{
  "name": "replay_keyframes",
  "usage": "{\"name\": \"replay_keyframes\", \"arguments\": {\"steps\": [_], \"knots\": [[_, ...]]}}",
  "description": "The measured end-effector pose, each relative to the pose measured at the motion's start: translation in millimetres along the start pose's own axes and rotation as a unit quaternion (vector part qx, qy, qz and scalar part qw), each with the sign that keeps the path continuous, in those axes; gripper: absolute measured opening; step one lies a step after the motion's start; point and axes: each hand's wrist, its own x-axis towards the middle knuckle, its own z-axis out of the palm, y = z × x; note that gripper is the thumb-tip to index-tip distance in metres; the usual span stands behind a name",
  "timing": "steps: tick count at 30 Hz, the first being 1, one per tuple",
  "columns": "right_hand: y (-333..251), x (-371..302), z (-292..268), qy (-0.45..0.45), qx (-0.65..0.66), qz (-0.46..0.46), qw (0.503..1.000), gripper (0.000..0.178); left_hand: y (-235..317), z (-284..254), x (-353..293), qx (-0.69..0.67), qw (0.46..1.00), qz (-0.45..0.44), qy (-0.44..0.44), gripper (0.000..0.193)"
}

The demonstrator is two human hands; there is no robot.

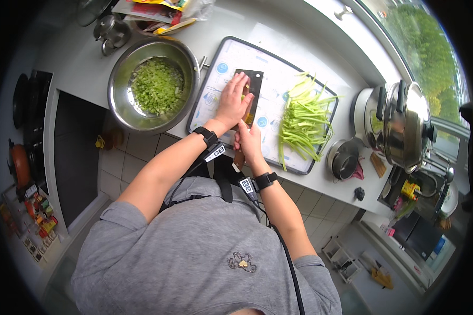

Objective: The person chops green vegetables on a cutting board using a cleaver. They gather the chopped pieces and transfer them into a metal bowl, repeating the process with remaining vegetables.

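A dark-bladed cleaver lies over the patterned white cutting board, its blade pointing away from me. My right hand is closed round its brown handle, whose end shows below the fingers. Across the blade rests my left hand, fingers stretched out and thumb apart. A small bit of green shows by that thumb; whatever lies under the palm is hidden. Long thin green stalks are heaped on the board's right side. Left of the board, a steel bowl holds finely chopped green pieces.
Beyond the bowl stand a small metal pot and colourful food packets. To the right are a small saucepan and a large lidded steel pot near the window. Cables run from my wrist straps along my body.
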Motion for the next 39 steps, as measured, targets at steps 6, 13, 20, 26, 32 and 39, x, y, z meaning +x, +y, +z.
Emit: {"name": "replay_keyframes", "arguments": {"steps": [6,13,20,26,32,39], "knots": [[-58,-28,14,-0.067,-0.069,-0.028,0.995,0.020,43,-55,22,0.027,0.990,0.094,0.103,0.043],[-100,-33,77,-0.166,-0.058,-0.031,0.984,0.022,24,-155,45,0.136,0.969,0.131,0.161,0.016],[-101,-31,97,-0.197,-0.067,0.012,0.978,0.018,-44,-225,15,0.285,0.951,0.004,0.120,0.013],[-97,-21,101,-0.213,-0.129,0.014,0.968,0.019,-28,-222,-2,0.200,0.969,0.133,0.058,0.046],[-97,-22,98,-0.219,-0.152,0.022,0.963,0.017,-44,-208,-7,0.256,0.957,0.136,-0.011,0.071],[-86,-21,100,-0.185,-0.110,0.007,0.976,0.021,-41,-225,-35,0.281,0.955,0.089,0.029,0.066]]}}
